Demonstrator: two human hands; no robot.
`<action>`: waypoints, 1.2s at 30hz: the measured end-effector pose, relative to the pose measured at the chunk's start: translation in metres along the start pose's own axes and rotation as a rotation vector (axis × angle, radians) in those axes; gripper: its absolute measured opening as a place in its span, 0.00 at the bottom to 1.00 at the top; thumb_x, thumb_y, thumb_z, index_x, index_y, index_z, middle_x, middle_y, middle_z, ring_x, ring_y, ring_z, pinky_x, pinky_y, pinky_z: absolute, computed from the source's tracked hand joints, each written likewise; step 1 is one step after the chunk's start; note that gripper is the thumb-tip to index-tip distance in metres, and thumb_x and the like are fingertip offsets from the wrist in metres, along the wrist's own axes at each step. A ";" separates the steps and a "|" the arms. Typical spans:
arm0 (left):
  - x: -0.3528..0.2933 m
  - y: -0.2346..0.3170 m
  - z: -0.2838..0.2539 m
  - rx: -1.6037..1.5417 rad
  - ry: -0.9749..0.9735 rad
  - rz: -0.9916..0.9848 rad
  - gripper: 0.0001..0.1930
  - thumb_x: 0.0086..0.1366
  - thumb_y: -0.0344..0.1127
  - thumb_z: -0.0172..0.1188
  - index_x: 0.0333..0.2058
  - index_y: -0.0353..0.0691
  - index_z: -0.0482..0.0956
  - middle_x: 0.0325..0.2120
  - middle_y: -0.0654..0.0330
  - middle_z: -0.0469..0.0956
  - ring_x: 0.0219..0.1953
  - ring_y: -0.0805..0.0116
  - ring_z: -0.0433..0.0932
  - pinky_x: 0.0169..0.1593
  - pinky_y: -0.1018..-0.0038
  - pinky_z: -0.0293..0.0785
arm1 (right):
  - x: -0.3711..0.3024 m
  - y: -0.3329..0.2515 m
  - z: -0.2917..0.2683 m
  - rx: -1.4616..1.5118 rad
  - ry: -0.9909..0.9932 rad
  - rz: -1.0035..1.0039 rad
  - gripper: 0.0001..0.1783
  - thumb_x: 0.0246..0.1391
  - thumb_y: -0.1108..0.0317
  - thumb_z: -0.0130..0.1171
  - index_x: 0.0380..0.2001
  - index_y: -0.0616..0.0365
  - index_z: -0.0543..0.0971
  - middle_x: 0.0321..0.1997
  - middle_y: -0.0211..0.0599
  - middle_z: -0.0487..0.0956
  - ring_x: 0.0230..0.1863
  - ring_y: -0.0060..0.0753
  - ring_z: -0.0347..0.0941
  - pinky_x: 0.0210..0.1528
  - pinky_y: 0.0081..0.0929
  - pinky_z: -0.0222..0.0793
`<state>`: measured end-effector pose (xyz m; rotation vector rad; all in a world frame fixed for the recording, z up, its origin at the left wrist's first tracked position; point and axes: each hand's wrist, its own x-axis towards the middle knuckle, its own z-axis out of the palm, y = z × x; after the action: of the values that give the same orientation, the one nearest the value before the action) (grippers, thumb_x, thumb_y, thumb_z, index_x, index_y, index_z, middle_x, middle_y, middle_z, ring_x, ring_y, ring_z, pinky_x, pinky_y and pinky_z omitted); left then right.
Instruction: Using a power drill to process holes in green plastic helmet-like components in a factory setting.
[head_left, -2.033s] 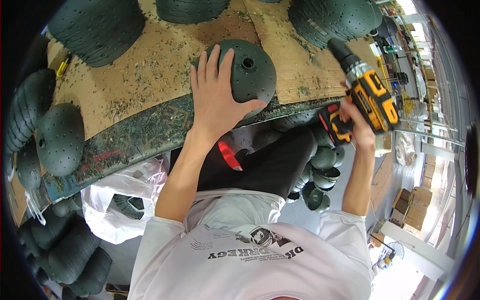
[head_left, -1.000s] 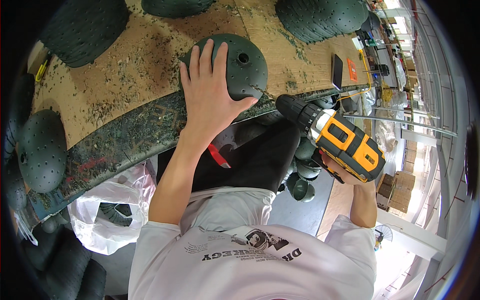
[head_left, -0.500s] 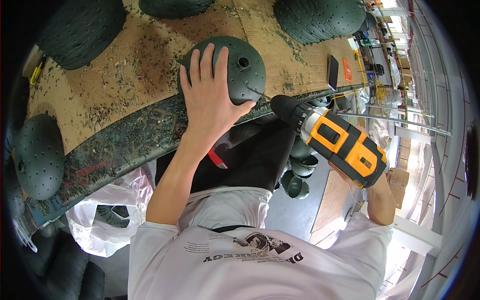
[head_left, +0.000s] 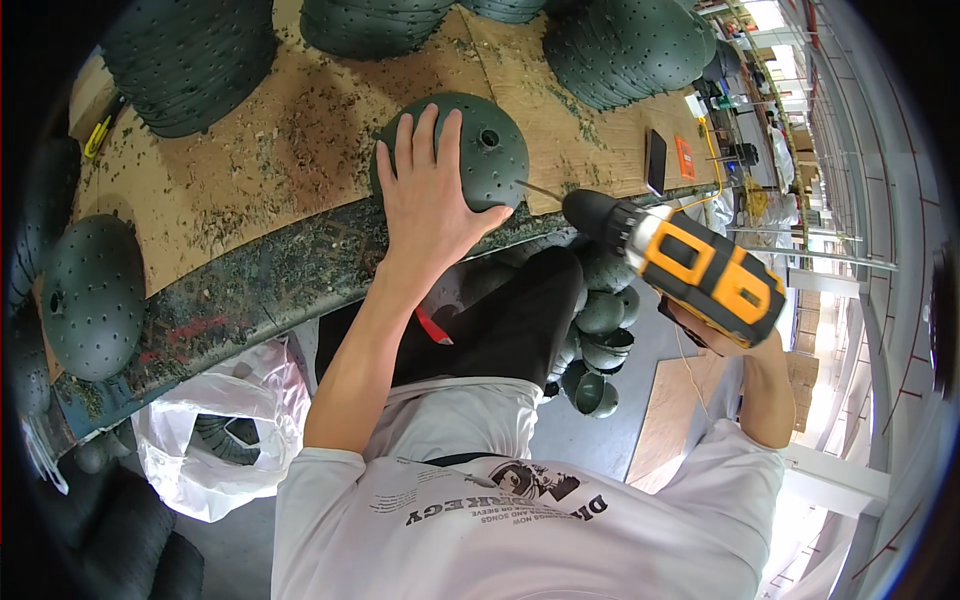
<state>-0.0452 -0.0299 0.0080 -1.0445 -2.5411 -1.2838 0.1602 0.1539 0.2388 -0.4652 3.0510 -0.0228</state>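
A dark green, dome-shaped shell (head_left: 495, 165) dotted with small holes, with one larger hole near its top, rests at the workbench's near edge. Spread across its left side, my left hand (head_left: 425, 205) lies with fingers apart, pressing on the curved surface. My right hand (head_left: 712, 338) grips a yellow and black cordless drill (head_left: 710, 270) and is mostly hidden beneath it. The drill points left, its thin bit (head_left: 540, 190) ending over the shell's right rim. I cannot tell whether the tip touches the shell.
Stacks of similar shells (head_left: 190, 70) stand along the bench's far side, and a single shell (head_left: 95, 295) lies at left. Dark shavings litter the cardboard-covered bench (head_left: 290, 170). A phone (head_left: 655, 160) lies at right. Below are a white plastic bag (head_left: 210, 450) and loose shells (head_left: 600, 315).
The drill has shifted right, its tip going from the shell's middle to its right rim. My left hand stays spread on the shell. The whole view has shifted slightly.
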 end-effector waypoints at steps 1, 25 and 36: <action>0.000 -0.001 0.000 -0.002 0.004 0.003 0.57 0.42 0.54 0.79 0.67 0.39 0.60 0.68 0.47 0.58 0.72 0.43 0.52 0.70 0.39 0.49 | 0.005 -0.013 -0.011 0.007 0.011 0.062 0.19 0.43 0.71 0.74 0.43 0.52 0.86 0.48 0.32 0.84 0.46 0.43 0.80 0.50 0.39 0.75; -0.001 0.000 0.008 -0.074 0.073 -0.028 0.47 0.52 0.51 0.72 0.67 0.41 0.62 0.68 0.47 0.58 0.71 0.41 0.53 0.70 0.38 0.46 | 0.037 0.009 0.005 0.469 -0.052 0.444 0.22 0.44 0.75 0.73 0.46 0.58 0.82 0.42 0.36 0.84 0.41 0.34 0.79 0.48 0.31 0.75; -0.002 0.001 0.005 -0.057 0.054 -0.025 0.52 0.47 0.56 0.77 0.66 0.40 0.62 0.68 0.48 0.59 0.71 0.42 0.54 0.70 0.39 0.49 | 0.039 0.010 -0.003 0.362 -0.114 0.443 0.21 0.44 0.72 0.75 0.44 0.57 0.83 0.42 0.36 0.84 0.41 0.39 0.80 0.47 0.33 0.76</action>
<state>-0.0426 -0.0268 0.0049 -0.9773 -2.4993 -1.3793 0.1203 0.1518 0.2391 0.2228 2.8691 -0.4960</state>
